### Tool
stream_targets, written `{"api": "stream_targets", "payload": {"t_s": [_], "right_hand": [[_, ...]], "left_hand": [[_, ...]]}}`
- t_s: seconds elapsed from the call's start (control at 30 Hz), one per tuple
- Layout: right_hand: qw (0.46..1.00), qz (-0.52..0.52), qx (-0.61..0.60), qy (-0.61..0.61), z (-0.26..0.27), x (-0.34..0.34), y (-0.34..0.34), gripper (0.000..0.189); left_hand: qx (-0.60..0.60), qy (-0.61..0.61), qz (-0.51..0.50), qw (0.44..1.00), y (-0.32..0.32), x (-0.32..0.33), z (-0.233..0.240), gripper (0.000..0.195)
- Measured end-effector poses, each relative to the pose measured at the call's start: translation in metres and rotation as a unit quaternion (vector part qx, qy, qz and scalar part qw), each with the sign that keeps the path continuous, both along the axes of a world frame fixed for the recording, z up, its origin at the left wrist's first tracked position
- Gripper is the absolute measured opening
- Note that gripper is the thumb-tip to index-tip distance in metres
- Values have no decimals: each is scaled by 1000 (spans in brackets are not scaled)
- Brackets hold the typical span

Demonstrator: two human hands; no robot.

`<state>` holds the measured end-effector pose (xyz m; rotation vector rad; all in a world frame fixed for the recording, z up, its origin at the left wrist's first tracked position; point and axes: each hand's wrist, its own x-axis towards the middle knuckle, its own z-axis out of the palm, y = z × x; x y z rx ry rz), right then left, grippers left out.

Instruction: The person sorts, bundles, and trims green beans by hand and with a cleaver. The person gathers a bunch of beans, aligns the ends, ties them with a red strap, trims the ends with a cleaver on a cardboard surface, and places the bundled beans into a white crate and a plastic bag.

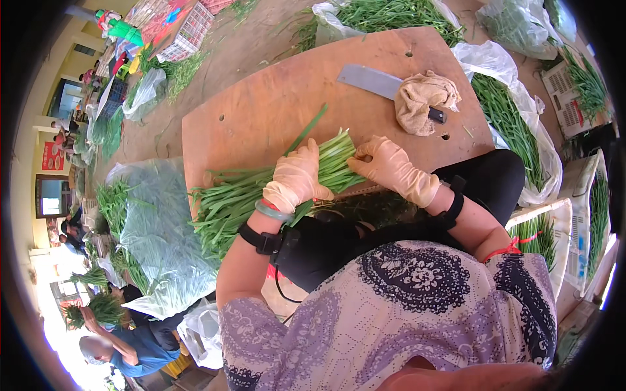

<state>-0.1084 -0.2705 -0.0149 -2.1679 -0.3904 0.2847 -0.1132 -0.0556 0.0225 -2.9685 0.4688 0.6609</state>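
A thick bunch of garlic chives (pixel 244 190) lies at the near edge of a wooden board (pixel 274 107), its pale stalk ends to the right and its leaves hanging over the edge. My gloved left hand (pixel 297 177) grips the bunch around its middle. One loose leaf (pixel 310 128) sticks out beyond that hand. At the stalk ends, the curled fingertips of my gloved right hand (pixel 393 166) touch the bunch; whether they pinch any stalks is hidden. Farther back on the board lies a cleaver (pixel 369 81), with a crumpled tan cloth (pixel 415 105) over its black handle.
Plastic bags of greens stand behind the board (pixel 337 29), at its right (pixel 508 122) and at its left (pixel 161 234). White crates (pixel 543 229) hold more greens on the right. At lower left, another person (pixel 142 347) holds up a bunch of greens (pixel 100 310).
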Motion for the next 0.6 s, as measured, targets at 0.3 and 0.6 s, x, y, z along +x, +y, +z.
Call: {"api": "stream_targets", "payload": {"t_s": [0.3, 0.6], "right_hand": [[983, -1, 104, 149, 4, 8, -16, 24], [911, 22, -114, -397, 67, 98, -72, 22]], "left_hand": [[-43, 34, -1, 998, 4, 8, 4, 112], [-156, 195, 41, 967, 22, 46, 9, 89]]}}
